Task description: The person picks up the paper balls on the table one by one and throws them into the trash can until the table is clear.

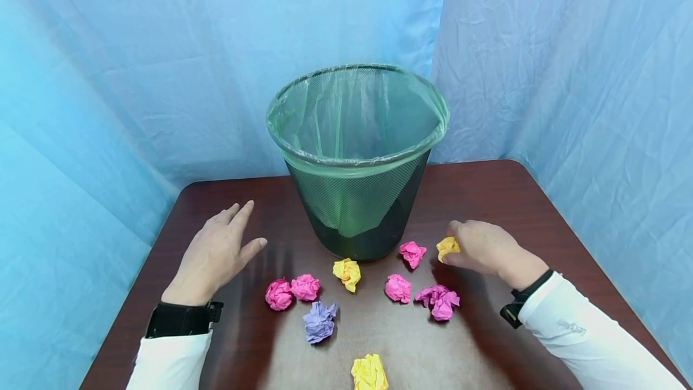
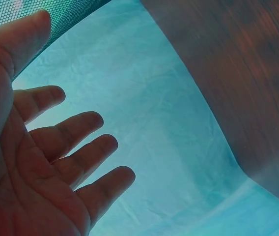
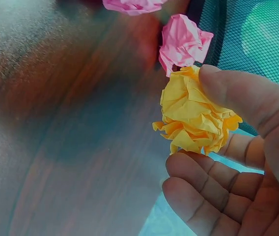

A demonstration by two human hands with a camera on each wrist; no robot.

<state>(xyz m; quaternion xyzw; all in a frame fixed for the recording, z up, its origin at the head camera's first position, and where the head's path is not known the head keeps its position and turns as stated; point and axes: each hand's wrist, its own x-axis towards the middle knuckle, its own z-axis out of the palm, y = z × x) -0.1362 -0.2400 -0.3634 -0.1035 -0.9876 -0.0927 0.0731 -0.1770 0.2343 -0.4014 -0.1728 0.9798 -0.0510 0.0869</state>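
Yellow paper ball (image 3: 193,115) pinched in right hand (image 1: 489,250); left hand (image 1: 214,254) outspread.

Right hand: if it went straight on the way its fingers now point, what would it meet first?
The right hand, pinching a yellow paper ball, would probably meet the mesh bin. A pink paper ball lies close to that line, and depth is unclear, so the hand might brush it first.

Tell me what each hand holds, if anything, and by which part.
The right hand pinches a yellow ball by opposite sides, between thumb and fingers. The left hand holds nothing.
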